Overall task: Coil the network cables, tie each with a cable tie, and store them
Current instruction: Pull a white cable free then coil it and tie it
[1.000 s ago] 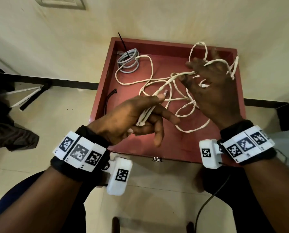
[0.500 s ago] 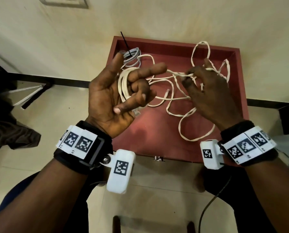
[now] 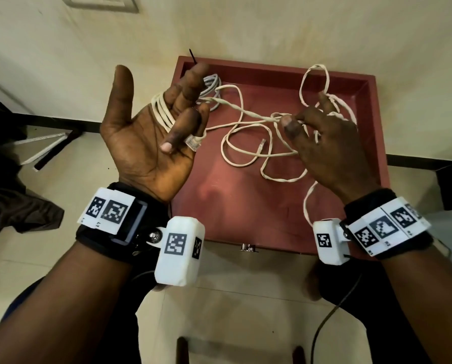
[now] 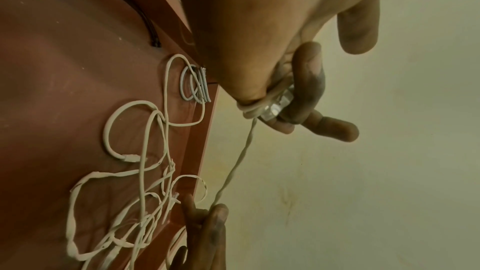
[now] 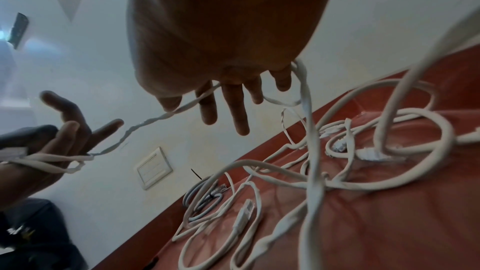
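While the left hand (image 3: 143, 143) stands palm-up with thumb and index finger spread, several turns of the white cable (image 3: 242, 114) are already wound around its fingers, and a bent finger pins the clear connector (image 3: 193, 143) against them, so that grip is closed on the cable. From those turns a twisted run of cable stretches across to the right hand (image 3: 330, 151), whose thumb and fingers pinch it; that grip too is closed on the cable. The rest of it lies in loose, tangled loops on the floor of the red tray (image 3: 245, 206), with 1 free plug (image 3: 261, 143) among them.

In the tray's far left corner sits a grey cable (image 3: 213, 86), coiled, with a black cable tie (image 3: 193, 55) standing up by it, so 1 cable looks finished and stored.

Coiling of the white cable seems to be the step in hand, and early in it. The next move likely calls for the right hand to carry the run around the left fingers again, feeding slack without dragging the tangle into a knot.
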